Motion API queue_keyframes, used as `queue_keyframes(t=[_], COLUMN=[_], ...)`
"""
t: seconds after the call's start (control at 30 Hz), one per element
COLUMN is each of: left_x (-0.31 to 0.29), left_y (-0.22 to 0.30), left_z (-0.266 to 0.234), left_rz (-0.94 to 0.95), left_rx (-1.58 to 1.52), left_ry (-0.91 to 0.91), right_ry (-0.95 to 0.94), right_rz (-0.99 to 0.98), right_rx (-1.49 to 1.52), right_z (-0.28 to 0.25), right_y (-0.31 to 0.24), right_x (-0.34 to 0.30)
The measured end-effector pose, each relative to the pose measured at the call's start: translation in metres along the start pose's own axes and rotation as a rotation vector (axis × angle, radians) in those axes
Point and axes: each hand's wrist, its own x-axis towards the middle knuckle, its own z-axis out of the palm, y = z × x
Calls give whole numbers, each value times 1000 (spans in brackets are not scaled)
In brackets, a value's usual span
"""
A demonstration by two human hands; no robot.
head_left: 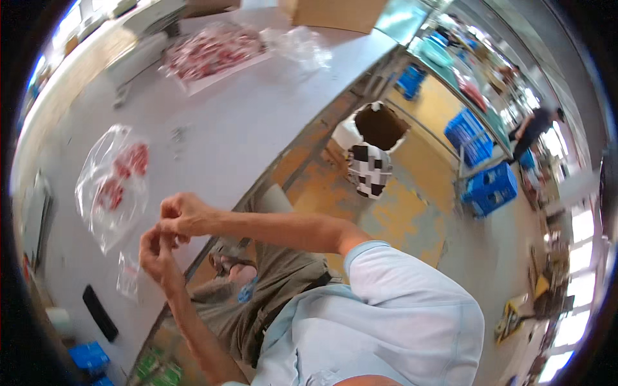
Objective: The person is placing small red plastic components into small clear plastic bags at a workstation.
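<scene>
One fisheye view looks down from the head of the person. The left hand and right hand are near, the worktop spreading at left.

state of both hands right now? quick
Left hand: curled, fingertips up near the other hand; can't tell if it holds anything.
Right hand: curled, grip partly hidden; can't tell if it holds anything.

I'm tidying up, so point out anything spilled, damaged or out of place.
The floor looks worn: its yellow coating is patchy, with grey showing. A few tiny pieces lie loose on the table beside the clear bag.
</scene>
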Motion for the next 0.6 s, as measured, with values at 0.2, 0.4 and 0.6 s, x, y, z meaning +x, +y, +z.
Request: queue_keyframes(t=[0.2,0.4,0.6], left_x=[6,7,11], left_y=[-3,3,7], left_z=[13,21,22], left_rz=[-127,-110,-27], left_rx=[-297,-160,66], left_ry=[-87,-115,-194], right_ry=[14,131,63], right_rz=[-67,-434,-207], right_rx=[42,-622,-425], right_z=[-22,-32,-39], right_y=[-1,3,-4], right_x=[-8,-10,-18])
